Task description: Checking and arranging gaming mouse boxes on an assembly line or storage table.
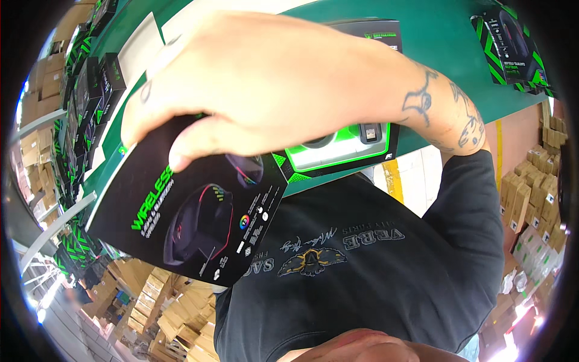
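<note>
My right hand [253, 84] reaches leftward across the view, its tattooed forearm coming in from the right. Its thumb lies on the printed face of a black front flap [199, 223], with the fingers curled over the flap's far edge. This flap belongs to a mouse box [389, 142] and stands swung open to the left, with pictures of mice and green lettering on it. Under my wrist, a green-edged clear window shows a small USB receiver [370, 133] and part of a rounded shape, mostly covered. My left hand does not show.
A green tabletop [446, 36] lies beneath. Black-and-green mouse boxes [90, 99] stand along its left side, beside a white strip [137, 51]. Another such box [509, 51] lies at the far right. Stacked brown cartons [518, 187] fill the floor beyond the table.
</note>
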A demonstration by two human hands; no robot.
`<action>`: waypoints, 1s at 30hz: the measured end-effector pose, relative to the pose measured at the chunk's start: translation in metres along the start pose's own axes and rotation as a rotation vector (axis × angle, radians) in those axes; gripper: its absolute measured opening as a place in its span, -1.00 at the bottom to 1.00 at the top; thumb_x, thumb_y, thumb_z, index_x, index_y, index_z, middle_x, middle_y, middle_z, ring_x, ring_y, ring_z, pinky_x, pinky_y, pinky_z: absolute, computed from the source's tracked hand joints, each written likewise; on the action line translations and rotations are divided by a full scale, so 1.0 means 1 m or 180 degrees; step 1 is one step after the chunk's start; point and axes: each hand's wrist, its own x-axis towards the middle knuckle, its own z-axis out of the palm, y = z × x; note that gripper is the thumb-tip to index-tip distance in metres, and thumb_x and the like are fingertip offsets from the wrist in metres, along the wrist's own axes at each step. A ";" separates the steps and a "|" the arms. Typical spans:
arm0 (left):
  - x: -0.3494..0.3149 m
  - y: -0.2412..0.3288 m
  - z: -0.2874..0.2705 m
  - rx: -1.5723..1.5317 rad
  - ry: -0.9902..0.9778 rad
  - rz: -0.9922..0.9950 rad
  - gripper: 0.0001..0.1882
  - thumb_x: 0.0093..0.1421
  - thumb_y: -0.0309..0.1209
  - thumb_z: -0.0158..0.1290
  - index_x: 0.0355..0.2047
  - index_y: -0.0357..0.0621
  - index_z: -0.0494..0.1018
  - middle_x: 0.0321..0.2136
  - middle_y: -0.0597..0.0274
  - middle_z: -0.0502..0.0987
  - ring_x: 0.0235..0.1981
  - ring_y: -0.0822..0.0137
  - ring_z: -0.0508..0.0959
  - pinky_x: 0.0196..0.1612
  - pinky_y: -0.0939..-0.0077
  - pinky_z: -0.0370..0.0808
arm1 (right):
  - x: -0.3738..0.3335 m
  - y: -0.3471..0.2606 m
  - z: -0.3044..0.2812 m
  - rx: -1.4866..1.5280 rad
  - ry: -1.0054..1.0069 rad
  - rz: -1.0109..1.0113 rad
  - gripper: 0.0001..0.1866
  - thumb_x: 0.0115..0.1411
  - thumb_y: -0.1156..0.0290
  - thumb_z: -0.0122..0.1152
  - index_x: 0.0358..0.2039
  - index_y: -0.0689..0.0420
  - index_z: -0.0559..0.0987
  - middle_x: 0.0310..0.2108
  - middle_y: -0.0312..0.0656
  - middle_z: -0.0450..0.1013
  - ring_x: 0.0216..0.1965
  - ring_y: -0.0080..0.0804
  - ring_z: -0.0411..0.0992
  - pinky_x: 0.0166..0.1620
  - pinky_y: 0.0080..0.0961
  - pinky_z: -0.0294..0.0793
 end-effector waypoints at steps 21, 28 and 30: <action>0.082 0.082 0.035 -0.1606 -0.0278 0.1073 -0.54 0.10 -0.16 -0.01 0.03 0.05 0.36 0.18 0.25 0.17 0.24 0.03 0.06 0.24 0.17 0.07 | -0.183 -0.042 0.010 0.0108 0.1501 0.2733 0.14 -0.09 -0.23 0.19 0.24 0.32 -0.06 0.22 0.12 -0.03 0.26 -0.13 -0.05 0.25 -0.27 -0.13; 0.029 -0.014 -0.021 -0.0998 -0.0180 -0.0039 -0.22 -0.20 -0.01 0.22 0.05 -0.02 0.32 0.16 0.09 0.18 0.23 -0.03 0.08 0.22 0.12 0.07 | -0.270 -0.036 -0.025 -0.1472 -0.0379 0.3458 -0.38 0.13 0.37 0.13 0.19 0.18 0.20 0.21 -0.12 0.10 0.20 -0.45 0.09 0.20 -0.34 0.09; 0.001 -0.049 -0.044 -0.0249 -0.0063 -0.1052 -0.05 -0.32 0.04 0.28 0.10 -0.06 0.26 0.17 0.01 0.15 0.22 -0.09 0.09 0.21 0.10 0.09 | -0.209 -0.030 -0.010 -0.1710 -0.0073 0.2922 -0.38 0.08 0.41 0.13 0.17 0.20 0.21 0.22 -0.05 0.08 0.22 -0.33 0.08 0.20 -0.31 0.08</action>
